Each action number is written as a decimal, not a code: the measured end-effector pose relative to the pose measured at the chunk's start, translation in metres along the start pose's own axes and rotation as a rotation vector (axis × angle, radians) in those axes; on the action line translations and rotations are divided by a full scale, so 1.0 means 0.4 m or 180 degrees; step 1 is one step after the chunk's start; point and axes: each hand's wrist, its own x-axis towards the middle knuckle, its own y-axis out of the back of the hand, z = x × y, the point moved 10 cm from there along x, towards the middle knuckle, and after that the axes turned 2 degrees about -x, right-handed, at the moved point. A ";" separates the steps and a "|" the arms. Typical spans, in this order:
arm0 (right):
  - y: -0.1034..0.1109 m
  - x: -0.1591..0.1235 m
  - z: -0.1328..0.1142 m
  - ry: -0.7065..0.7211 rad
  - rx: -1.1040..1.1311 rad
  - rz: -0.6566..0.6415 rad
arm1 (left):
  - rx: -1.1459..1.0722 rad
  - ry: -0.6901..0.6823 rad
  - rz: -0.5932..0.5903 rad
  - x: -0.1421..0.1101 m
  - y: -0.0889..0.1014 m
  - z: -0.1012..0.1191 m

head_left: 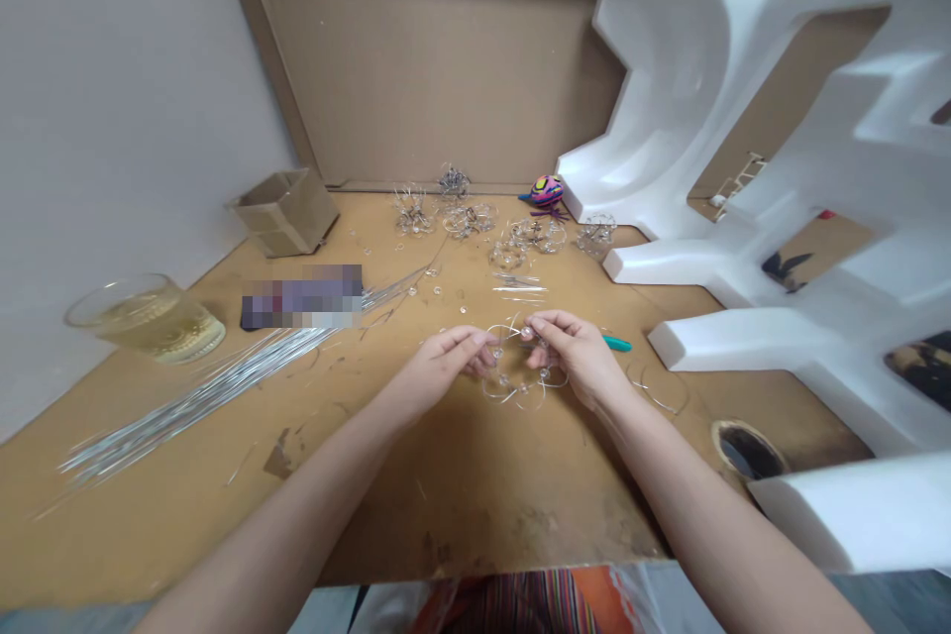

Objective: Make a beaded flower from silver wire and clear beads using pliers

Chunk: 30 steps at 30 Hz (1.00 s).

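Observation:
Between my hands hangs a ring of looped silver wire with clear beads (pixel 524 389), held above the table. My left hand (pixel 457 357) pinches its left side, fingertips closed on the wire. On the other side my right hand (pixel 569 347) grips the ring near a bead at the top, thumb and forefinger pressed together. A green-handled tool (pixel 616 344) lies just beyond my right hand, partly hidden by it. Short cut wires (pixel 520 289) rest on the table past the ring, and a few loose beads are scattered to their left.
A long bundle of silver wires (pixel 223 386) lies at left, near a glass of yellowish liquid (pixel 149 317) and a small cardboard box (pixel 286 213). Several beaded wire pieces (pixel 468 218) sit at the back with a colourful ball (pixel 546 190). White foam packing (pixel 713 337) borders the right, beside a round hole (pixel 747 449).

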 end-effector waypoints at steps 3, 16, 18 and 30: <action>0.001 0.001 -0.001 0.0002 -0.0016 0.0010 | -0.0005 0.0021 0.0007 0.001 0.002 -0.003; -0.055 -0.011 0.027 -0.0048 -0.0049 -0.0310 | 0.0711 -0.0733 0.0459 -0.023 0.011 0.073; -0.063 -0.014 0.027 -0.0020 -0.0103 -0.0357 | 0.0658 -0.0688 0.0228 -0.021 -0.009 0.063; -0.090 -0.025 0.028 -0.0148 -0.0026 -0.0623 | -0.0550 -0.0099 0.0244 -0.012 -0.013 0.000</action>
